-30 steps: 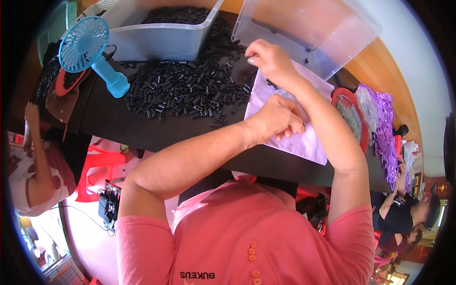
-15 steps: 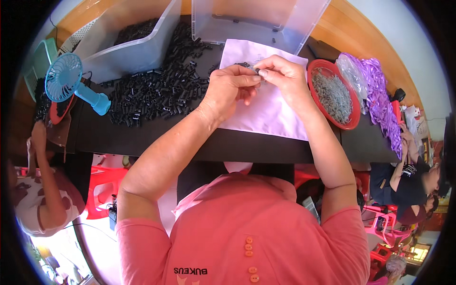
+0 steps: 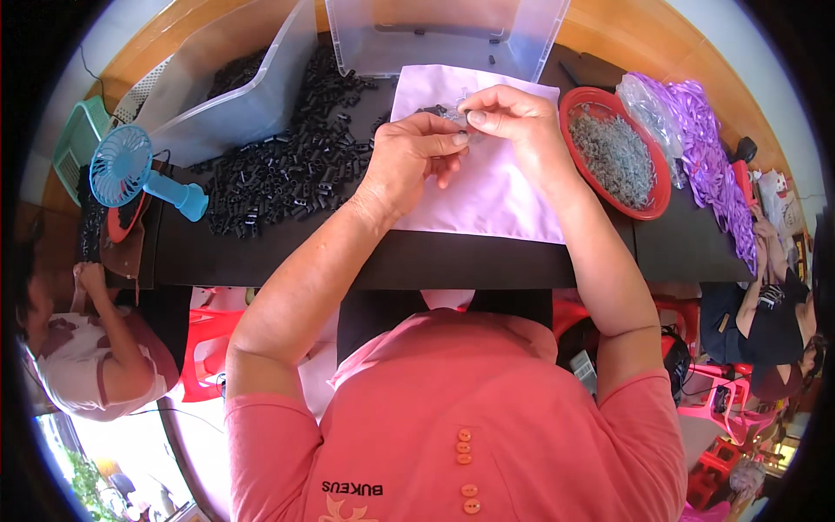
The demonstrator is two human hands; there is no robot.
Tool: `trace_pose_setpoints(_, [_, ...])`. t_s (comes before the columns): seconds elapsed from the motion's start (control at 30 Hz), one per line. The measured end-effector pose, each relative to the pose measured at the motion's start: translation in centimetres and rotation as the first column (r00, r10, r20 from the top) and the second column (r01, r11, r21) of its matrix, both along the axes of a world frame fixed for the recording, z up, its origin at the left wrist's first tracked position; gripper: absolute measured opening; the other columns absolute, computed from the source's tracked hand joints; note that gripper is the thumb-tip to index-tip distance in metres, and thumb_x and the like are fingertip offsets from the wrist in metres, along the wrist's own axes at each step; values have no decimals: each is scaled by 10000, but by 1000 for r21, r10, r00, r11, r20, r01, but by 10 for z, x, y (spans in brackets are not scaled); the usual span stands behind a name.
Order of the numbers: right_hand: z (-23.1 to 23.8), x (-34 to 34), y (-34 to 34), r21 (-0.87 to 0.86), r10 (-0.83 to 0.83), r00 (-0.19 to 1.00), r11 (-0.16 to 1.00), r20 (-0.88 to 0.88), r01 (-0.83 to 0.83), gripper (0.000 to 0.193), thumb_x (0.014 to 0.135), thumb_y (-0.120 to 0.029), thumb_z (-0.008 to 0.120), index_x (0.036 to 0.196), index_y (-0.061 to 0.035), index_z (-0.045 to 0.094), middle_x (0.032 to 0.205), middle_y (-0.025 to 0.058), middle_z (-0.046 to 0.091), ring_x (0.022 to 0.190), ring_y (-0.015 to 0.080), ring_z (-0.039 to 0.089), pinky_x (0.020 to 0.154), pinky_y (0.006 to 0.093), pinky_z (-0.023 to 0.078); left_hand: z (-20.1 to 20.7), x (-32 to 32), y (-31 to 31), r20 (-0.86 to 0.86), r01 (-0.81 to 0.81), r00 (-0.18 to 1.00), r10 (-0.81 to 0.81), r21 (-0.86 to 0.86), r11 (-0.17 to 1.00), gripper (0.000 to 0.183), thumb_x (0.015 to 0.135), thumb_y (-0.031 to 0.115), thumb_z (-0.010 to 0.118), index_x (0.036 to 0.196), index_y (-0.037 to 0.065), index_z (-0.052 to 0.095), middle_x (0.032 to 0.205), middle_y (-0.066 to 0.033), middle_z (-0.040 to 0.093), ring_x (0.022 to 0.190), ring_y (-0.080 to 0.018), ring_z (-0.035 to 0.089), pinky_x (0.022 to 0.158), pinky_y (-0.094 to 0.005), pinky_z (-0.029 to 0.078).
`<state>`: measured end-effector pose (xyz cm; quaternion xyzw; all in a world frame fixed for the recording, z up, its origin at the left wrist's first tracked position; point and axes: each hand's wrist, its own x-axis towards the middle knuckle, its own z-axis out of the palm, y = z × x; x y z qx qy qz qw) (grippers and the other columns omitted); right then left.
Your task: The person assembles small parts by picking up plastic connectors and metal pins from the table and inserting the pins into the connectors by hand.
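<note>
My left hand (image 3: 416, 157) and my right hand (image 3: 515, 122) meet above a pale pink cloth (image 3: 496, 204) on the dark table. Thumb and forefinger of the left are pinched together, with a small dark piece barely showing at the tips. The right fingertips are also pinched, close beside them; what they hold is too small to make out. Some clear small parts (image 3: 453, 114) and a few black pieces lie on the cloth just beyond the hands. A wide pile of short black tubular pieces (image 3: 287, 178) spreads to the left.
A clear bin (image 3: 248, 113) with black pieces stands at the left, another clear bin (image 3: 444, 52) behind the cloth. A blue fan (image 3: 122, 165) is far left. At right are a red bowl (image 3: 648, 209) of small clear parts and purple strips (image 3: 696, 157). People sit at both sides.
My hands have drawn slightly apart at the fingertips. The whole view has shifted a little, and the person at the left has brought their hands together.
</note>
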<state>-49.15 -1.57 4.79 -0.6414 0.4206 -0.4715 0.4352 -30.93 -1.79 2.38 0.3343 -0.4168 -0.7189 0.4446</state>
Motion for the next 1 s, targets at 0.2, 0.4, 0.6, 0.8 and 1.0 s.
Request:
trace_pose_setpoints(0.2, [-9, 6, 2, 114, 32, 992, 992, 123, -46, 155, 884, -89, 630, 1000, 0, 683, 920, 46, 672, 877, 136, 600, 856, 281, 460, 5, 2, 3, -33, -7, 999, 7, 10, 1000, 110, 863, 18, 666, 930, -62, 629, 780, -113, 648, 616, -163, 592, 489, -272, 453])
trace_pose_setpoints(0.4, [-5, 11, 7, 87, 5, 993, 996, 114, -15, 155, 906, -96, 606, 1007, -6, 683, 935, 45, 671, 884, 135, 607, 850, 278, 464, 9, 6, 4, -47, -24, 999, 23, -7, 1000, 122, 856, 7, 666, 931, -80, 625, 773, -116, 643, 604, -162, 585, 487, -272, 454])
trace_pose_setpoints(0.6, [-3, 16, 9, -22, -36, 998, 999, 43, 37, 106, 875, -45, 644, 957, 12, 679, 903, 41, 679, 853, 117, 607, 821, 268, 479, 8, 7, 3, 18, -34, 999, 36, -68, 997, 147, 844, -5, 666, 955, -96, 634, 780, -128, 648, 582, -166, 585, 482, -277, 461])
trace_pose_setpoints(0.8, [-11, 11, 7, -194, -82, 990, 979, -117, 59, 91, 882, -18, 620, 960, 4, 662, 886, 32, 665, 848, 105, 600, 795, 250, 478, 9, 7, 5, 52, -12, 999, 15, -61, 998, 165, 881, 17, 632, 1007, -89, 627, 837, -129, 660, 648, -156, 607, 508, -266, 478])
trace_pose_setpoints(1.0, [-7, 15, 10, -405, -114, 969, 914, -220, 16, 88, 820, 29, 643, 899, 4, 614, 847, 68, 627, 768, 177, 619, 692, 288, 479, 6, 9, 5, 102, -16, 994, 26, -100, 995, 144, 867, 1, 633, 988, -76, 637, 830, -126, 668, 645, -152, 606, 512, -266, 475])
